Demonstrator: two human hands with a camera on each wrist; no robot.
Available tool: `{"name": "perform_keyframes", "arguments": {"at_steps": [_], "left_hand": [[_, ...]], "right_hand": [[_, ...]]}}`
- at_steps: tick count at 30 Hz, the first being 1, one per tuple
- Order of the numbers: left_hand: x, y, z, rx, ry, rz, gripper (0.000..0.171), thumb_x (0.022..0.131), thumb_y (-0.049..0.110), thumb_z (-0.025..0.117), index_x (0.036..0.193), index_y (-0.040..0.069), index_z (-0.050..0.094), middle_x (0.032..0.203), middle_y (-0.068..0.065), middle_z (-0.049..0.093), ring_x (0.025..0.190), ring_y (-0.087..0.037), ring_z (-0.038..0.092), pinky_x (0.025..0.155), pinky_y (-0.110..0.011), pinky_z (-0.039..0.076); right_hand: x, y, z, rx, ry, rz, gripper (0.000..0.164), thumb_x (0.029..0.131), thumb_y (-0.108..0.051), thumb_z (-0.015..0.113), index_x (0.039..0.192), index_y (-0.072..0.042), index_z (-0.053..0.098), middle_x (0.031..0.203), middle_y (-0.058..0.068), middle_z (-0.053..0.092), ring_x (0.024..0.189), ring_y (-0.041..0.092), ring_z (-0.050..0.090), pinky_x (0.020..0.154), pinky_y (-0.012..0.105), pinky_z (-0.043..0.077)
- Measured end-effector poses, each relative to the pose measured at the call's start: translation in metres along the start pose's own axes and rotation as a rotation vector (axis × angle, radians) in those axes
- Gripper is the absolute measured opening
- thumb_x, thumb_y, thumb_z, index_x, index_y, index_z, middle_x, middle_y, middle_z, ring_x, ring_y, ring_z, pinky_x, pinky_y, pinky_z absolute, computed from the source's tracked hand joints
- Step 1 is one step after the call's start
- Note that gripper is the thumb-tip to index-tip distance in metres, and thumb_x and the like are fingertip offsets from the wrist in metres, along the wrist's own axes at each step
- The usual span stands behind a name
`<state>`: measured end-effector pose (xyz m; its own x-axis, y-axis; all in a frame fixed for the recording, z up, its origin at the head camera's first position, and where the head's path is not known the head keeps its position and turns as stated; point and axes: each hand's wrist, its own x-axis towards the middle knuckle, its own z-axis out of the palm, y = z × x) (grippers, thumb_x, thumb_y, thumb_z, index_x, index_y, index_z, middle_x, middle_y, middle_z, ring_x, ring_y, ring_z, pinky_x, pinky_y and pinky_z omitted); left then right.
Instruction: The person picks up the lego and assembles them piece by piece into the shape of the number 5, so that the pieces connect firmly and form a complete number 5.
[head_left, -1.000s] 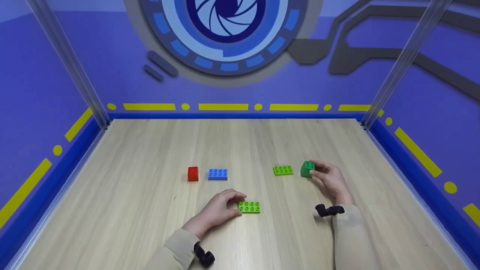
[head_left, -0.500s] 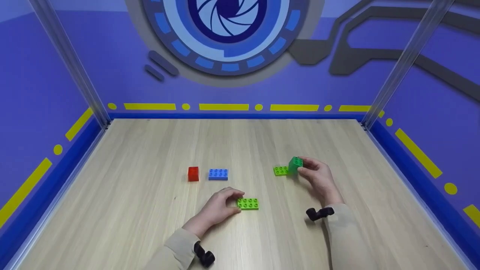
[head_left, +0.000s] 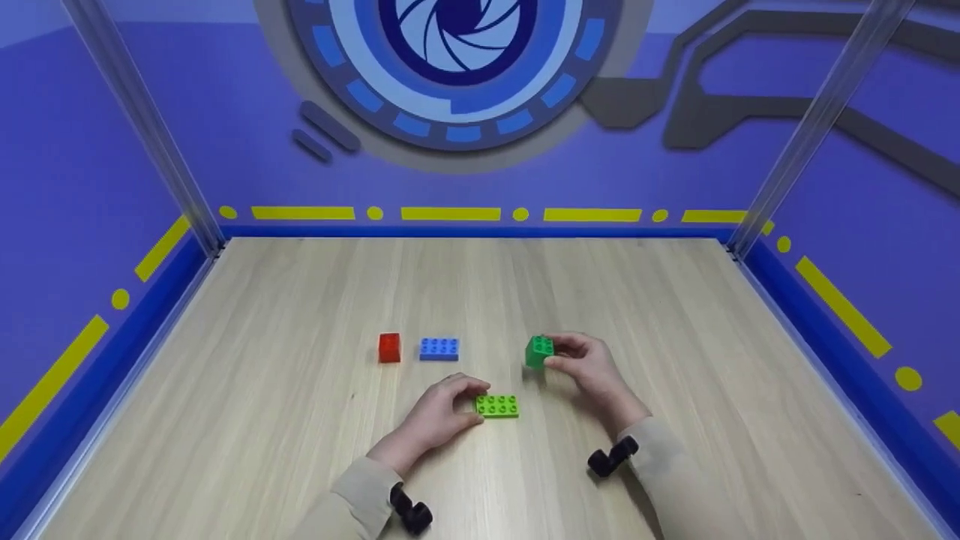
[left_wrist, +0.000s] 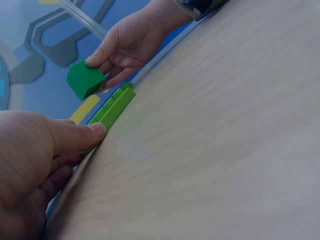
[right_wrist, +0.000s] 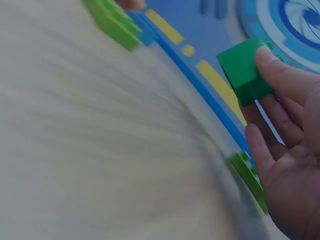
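Observation:
My left hand (head_left: 435,416) pinches the left end of a flat lime-green toy brick (head_left: 497,406), low at the tabletop. In the left wrist view its thumb lies along the side of the lime-green brick (left_wrist: 117,107). My right hand (head_left: 596,367) grips a taller dark green brick (head_left: 539,351) between thumb and fingers, raised above the table. The right wrist view shows the dark green brick (right_wrist: 245,70) with its studs turned away. A second flat lime-green brick (right_wrist: 248,182) lies beyond the right hand; in the head view that hand hides it.
A red brick (head_left: 389,348) and a flat blue brick (head_left: 439,349) sit side by side on the wooden table (head_left: 300,300), left of the right hand and beyond the left. Patterned blue-purple walls (head_left: 480,187) bound the table at the back and sides.
The right hand has lifted the dark green brick and carried it left, passing over the second lime-green brick. The left hand has shifted its brick slightly away from the front edge.

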<state>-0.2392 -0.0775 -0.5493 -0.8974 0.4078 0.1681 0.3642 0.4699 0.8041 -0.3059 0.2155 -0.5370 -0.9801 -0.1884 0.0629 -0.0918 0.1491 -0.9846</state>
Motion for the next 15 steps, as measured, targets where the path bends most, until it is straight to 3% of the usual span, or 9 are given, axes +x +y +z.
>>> {"name": "perform_keyframes", "arguments": {"at_steps": [6,15], "left_hand": [[-0.001,0.002,0.000,-0.001,-0.001,-0.003,0.042,0.087,0.008,0.080,0.127,0.010,0.070,0.125,-0.003,0.071,0.119,-0.023,0.065,0.108,-0.043,0.051],[0.000,0.000,-0.001,0.002,0.001,0.005,0.042,0.086,0.010,0.080,0.127,0.011,0.069,0.124,-0.002,0.071,0.120,-0.024,0.065,0.110,-0.044,0.049]], "right_hand": [[-0.012,-0.002,0.020,-0.007,-0.116,-0.035,0.049,0.084,-0.009,0.084,0.127,0.005,0.067,0.123,0.014,0.074,0.106,0.007,0.070,0.095,0.022,0.056],[-0.025,-0.003,0.034,0.035,-0.243,-0.050,0.049,0.081,-0.002,0.084,0.124,0.012,0.065,0.124,0.025,0.071,0.104,0.010,0.073,0.093,0.023,0.059]]}}
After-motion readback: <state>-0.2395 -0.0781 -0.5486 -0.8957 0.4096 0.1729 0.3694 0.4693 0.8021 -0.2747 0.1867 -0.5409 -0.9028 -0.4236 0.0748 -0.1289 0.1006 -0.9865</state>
